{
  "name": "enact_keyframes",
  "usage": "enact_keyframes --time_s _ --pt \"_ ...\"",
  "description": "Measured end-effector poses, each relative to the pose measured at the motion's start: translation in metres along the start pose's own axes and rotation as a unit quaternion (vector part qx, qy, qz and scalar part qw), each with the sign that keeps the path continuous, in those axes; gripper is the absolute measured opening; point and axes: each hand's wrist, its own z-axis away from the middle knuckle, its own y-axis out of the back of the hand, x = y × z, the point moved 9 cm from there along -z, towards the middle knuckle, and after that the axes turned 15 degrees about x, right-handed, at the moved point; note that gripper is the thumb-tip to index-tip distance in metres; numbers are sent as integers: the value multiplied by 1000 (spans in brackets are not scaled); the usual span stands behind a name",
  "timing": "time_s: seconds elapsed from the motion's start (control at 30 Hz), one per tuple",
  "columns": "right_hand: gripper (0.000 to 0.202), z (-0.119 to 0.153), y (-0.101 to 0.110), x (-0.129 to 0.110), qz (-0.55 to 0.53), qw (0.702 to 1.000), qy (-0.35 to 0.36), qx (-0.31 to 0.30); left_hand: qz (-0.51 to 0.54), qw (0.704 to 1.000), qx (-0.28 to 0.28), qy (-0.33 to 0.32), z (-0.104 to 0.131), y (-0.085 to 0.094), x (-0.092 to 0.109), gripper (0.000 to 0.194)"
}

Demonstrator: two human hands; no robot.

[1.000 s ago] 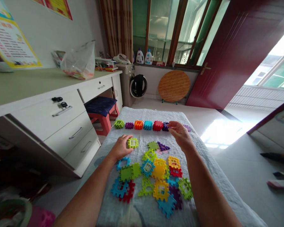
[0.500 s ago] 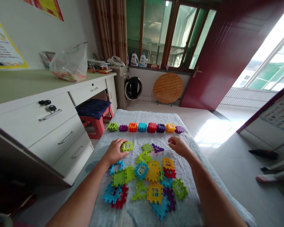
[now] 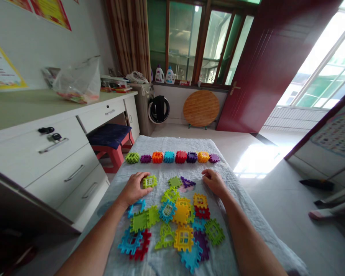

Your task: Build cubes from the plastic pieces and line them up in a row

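Note:
My left hand [image 3: 133, 188] lies on the cloth with thumb and fingers around a lime-green interlocking tile [image 3: 150, 181] that has a window grid. Loosely bent, my right hand [image 3: 215, 181] rests on the cloth with nothing visible in it. Nearest to it is a purple triangular piece [image 3: 188, 181], beside a flat green tile [image 3: 174, 182]. Between my forearms lie more notched plastic pieces, partly overlapping: a blue window tile [image 3: 167, 211], a yellow window tile [image 3: 184, 238], a green window tile [image 3: 214, 231] and a red piece [image 3: 142, 245].
Along the far part of the cloth-covered surface [image 3: 172, 142] runs a row of tile stacks, including a red stack [image 3: 181, 156] and a green stack [image 3: 132, 157]. A white desk [image 3: 60, 132] and a stool [image 3: 110, 136] stand left. A red door [image 3: 264, 73] is at right.
The view has shifted slightly, so everything sits a little further left. Both hands stay in about the same places, the left still at the lime-green tile.

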Motion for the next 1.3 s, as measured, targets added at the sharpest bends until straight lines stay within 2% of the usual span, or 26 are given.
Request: enact_keyframes --time_s 0.37,0.73,1.07,1.3 --pt "23 1 0 0 2 1000 12 11 -55 998 4 -35 3 -4 0 51" --pt "25 3 1 -3 11 1000 16 10 -90 995 7 -38 5 -4 -2 52" --pt "26 5 4 -6 17 1000 11 13 -119 992 -1 -30 2 4 6 44" --pt "26 6 4 -6 13 1000 12 12 -117 992 28 -33 0 9 6 43"
